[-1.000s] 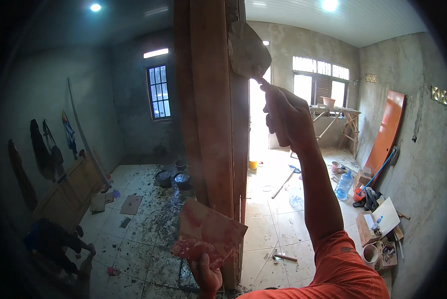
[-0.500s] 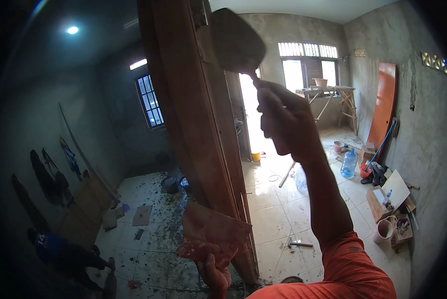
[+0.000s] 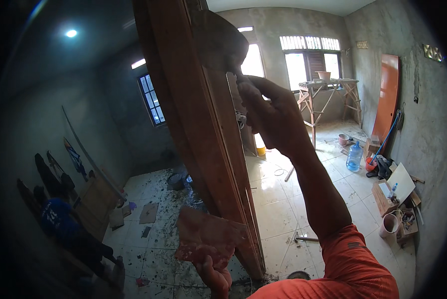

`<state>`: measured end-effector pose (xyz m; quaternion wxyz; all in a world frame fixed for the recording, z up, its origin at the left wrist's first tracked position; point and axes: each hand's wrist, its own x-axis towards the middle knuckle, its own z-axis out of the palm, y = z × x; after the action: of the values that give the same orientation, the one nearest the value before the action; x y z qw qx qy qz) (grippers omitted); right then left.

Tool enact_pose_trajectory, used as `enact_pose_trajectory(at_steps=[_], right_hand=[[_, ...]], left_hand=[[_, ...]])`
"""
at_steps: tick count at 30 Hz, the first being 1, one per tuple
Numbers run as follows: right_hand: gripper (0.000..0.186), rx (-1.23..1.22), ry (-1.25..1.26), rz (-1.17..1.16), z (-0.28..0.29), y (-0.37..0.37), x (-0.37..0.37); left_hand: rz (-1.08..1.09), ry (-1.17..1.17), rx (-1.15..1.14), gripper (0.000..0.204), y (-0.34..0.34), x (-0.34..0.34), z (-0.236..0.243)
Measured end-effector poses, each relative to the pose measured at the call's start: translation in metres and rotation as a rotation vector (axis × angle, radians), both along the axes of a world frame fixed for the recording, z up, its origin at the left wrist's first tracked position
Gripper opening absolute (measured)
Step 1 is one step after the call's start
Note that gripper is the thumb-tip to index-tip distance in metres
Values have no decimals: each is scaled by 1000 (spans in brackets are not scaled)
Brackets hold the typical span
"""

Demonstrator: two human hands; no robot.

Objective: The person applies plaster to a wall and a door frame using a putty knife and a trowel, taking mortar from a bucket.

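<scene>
My raised right hand (image 3: 273, 117) grips the handle of a pointed trowel (image 3: 219, 42) with a broad dark blade. That blade lies up against the upper part of the brown wooden door frame (image 3: 193, 134); whether it touches cannot be made out. Low in front of the frame, my left hand (image 3: 213, 275) is closed on the near edge of a flat reddish board (image 3: 206, 230), its thumb on top. Pale smears mark the board near the thumb, and its right corner overlaps the frame's lower part.
A co-worker in a blue shirt (image 3: 61, 219) bends at the lower left, beside a debris-strewn floor. On the right are a hammer (image 3: 308, 239), a water bottle (image 3: 354, 157), a white bucket (image 3: 389, 225) and a wooden trestle (image 3: 328, 84).
My right hand and the trowel have moved left, bringing the blade over the frame. My left hand keeps the board nearly in place. The co-worker has shifted slightly.
</scene>
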<state>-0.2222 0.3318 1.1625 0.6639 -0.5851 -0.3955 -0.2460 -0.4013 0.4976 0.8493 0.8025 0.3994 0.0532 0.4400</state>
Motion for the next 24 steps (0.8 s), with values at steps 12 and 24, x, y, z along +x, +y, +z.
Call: enact_pose_trajectory(at_steps=[12,24], right_hand=[[42,-44,-110,-112,1,-9,8],[42,-20,-200,-295,-1,7,21]], left_hand=[[-10,-6,-11,57,10,-3,-16],[-80,-15,-28,70,17,-5,-5]])
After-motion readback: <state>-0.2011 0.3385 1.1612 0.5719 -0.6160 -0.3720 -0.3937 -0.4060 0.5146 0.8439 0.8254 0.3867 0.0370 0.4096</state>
